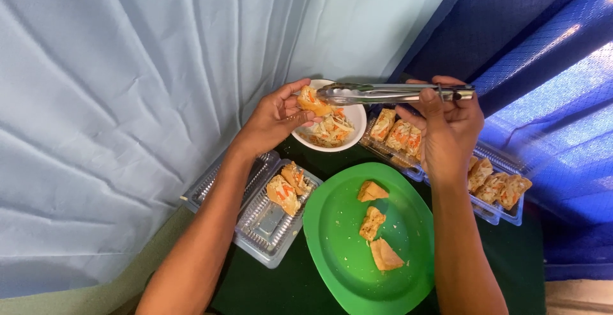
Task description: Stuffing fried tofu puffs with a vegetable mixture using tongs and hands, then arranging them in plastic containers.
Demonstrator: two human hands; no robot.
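Note:
My left hand (pixel 276 118) holds a stuffed fried tofu piece (pixel 313 101) over the rim of a white bowl (pixel 355 130) of shredded vegetable filling. My right hand (pixel 447 126) grips metal tongs (pixel 383 92), their tips pointing left toward the tofu piece in my left hand. A green plate (pixel 332 251) below carries three plain fried tofu pieces (pixel 373 223). An open clear plastic box (pixel 265 222) on the left holds two stuffed pieces (pixel 287 186).
Two more clear boxes of stuffed tofu (pixel 399 135) (pixel 498 187) lie at right, partly behind my right wrist. All rest on a dark green tabletop (pixel 268 283). A light blue curtain (pixel 128 98) hangs at left, a dark blue one (pixel 549 46) at right.

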